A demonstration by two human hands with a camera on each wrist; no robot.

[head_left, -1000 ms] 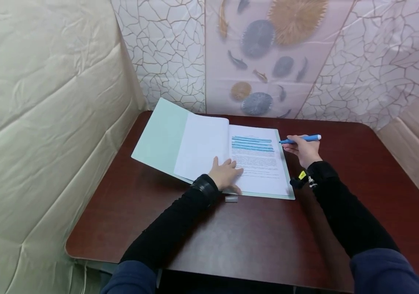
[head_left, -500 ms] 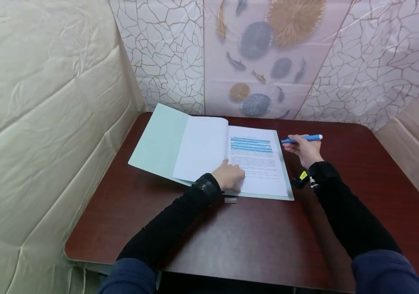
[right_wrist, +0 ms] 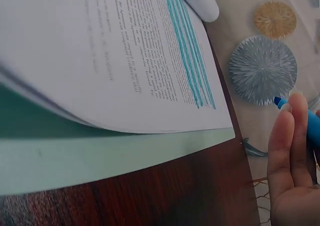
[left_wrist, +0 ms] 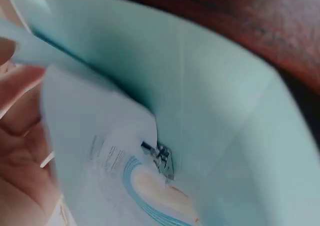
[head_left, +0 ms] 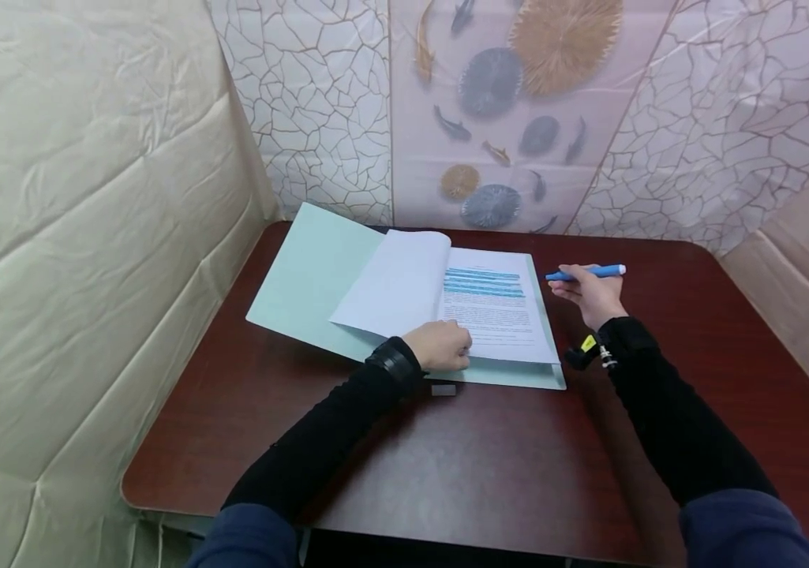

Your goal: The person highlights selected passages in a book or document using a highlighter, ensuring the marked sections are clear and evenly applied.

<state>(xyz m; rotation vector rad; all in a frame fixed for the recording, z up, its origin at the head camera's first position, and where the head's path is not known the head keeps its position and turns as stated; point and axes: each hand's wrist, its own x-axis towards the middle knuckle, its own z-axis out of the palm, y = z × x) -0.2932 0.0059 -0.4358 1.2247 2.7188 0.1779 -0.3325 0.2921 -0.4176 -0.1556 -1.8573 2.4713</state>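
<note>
The desk [head_left: 503, 457] carries my open folder [head_left: 319, 268] near its far edge, left of the middle, with the cover spread toward the far left corner. Opened out, the folder is longest side to side, roughly along that far edge; the printed pages [head_left: 496, 339] run long from far edge toward near edge. A blank turned-over sheet [head_left: 404, 276] leans left of them.

My left hand [head_left: 440, 345] is the nearer one to the pages: fingers curled, it pinches their near edge close to the fold, and that edge stands lifted off the folder's back. I judge that lifted edge to be what matters.

My right hand [head_left: 592, 296] is off the folder's right side, over the desk, apart from the paper. It grips a blue marker [head_left: 606, 270], lying nearly parallel to the desk's far edge, tip toward the pages.

Smallest is a grey block [head_left: 443, 390], on the desk just beside the folder's near edge; I can't tell what it is.
</note>
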